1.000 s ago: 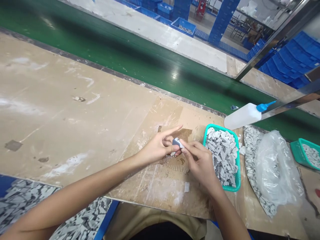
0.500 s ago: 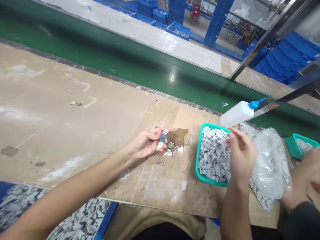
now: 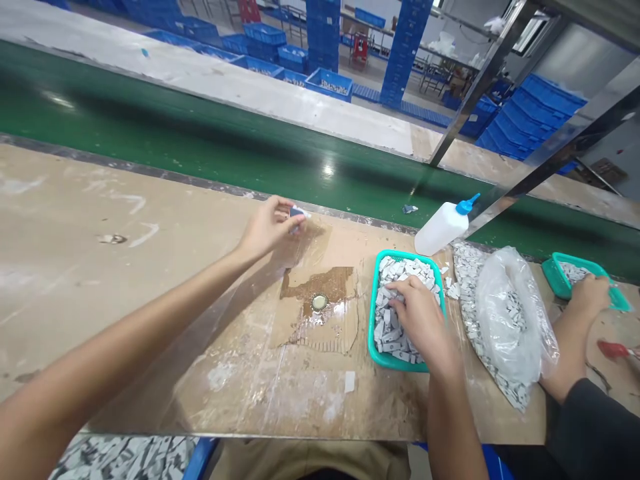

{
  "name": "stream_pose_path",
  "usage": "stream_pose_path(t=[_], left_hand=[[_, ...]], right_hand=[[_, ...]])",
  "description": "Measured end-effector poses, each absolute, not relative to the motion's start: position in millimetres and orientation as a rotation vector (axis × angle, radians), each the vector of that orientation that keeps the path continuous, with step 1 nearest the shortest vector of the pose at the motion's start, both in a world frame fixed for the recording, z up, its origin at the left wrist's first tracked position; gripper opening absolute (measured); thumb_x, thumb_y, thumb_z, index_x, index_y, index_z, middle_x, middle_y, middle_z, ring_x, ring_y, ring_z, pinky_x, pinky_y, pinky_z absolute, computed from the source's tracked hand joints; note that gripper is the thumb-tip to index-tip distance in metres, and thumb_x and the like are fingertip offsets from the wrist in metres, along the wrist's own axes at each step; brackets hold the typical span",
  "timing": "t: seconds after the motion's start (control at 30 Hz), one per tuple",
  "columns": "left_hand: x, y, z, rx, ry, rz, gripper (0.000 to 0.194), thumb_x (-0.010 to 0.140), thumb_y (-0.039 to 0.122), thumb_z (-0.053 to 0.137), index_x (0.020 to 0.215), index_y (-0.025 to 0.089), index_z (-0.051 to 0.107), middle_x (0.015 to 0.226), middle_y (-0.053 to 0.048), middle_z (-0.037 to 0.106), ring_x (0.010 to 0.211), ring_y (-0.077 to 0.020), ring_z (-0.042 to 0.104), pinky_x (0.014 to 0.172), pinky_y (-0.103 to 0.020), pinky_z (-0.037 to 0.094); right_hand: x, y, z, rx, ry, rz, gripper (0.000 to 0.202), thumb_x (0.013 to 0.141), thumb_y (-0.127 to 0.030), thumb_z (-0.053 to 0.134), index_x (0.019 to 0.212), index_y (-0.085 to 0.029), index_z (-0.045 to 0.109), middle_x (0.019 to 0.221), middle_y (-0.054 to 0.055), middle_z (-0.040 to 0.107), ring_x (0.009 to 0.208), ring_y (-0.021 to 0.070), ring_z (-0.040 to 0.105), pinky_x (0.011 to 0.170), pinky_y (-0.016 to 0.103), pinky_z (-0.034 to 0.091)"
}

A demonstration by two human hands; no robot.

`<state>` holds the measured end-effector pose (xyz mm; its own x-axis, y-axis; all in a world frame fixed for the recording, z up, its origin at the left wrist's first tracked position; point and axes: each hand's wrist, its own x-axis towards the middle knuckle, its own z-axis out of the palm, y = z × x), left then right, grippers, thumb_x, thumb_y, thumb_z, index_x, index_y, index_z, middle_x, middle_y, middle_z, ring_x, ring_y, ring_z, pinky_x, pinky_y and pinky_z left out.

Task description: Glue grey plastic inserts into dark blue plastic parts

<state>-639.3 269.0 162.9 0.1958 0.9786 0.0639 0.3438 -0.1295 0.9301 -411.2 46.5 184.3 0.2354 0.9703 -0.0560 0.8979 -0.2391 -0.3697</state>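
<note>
Small grey-blue part [image 3: 297, 213] at far worktop [image 3: 100, 280] edge beside green conveyor [image 3: 200, 143], pinched in left hand [image 3: 267, 227] fingers. Right hand [image 3: 417, 320] fingers curled, dug into grey parts in teal basket [image 3: 373, 320]. No legible writing.

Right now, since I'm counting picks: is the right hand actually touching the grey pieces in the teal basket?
Touching. The head view shows the right hand lying on the grey pieces inside the teal basket, fingers among them.
</note>
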Motion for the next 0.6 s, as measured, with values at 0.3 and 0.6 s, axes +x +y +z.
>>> stream_pose_path(t=[0.3,0.6], left_hand=[[-590,376,153,2.031,1.595,0.804,0.043,0.083,0.026,0.060,0.122,0.009,0.063,0.105,-0.012,0.067,0.090,-0.0226,0.067,0.090,-0.034,0.050],[-550,343,131,2.296,1.498,0.815,0.057,0.078,0.011,0.047,0.135,0.004,0.051,0.146,-0.019,0.045,0.145,-0.0321,0.026,0.120,-0.049,0.014]], right_hand=[[-415,47,193,-2.278,-1.825,0.410,0.033,0.088,-0.009,0.052,0.114,-0.025,0.065,0.102,0.004,0.059,0.095,0.0210,0.060,0.073,0.028,0.037],[-413,49,191,-2.253,-1.715,0.392,0.021,0.081,-0.006,0.052,0.093,-0.022,0.057,0.092,0.001,0.063,0.087,0.0193,0.060,0.066,0.026,0.033]])
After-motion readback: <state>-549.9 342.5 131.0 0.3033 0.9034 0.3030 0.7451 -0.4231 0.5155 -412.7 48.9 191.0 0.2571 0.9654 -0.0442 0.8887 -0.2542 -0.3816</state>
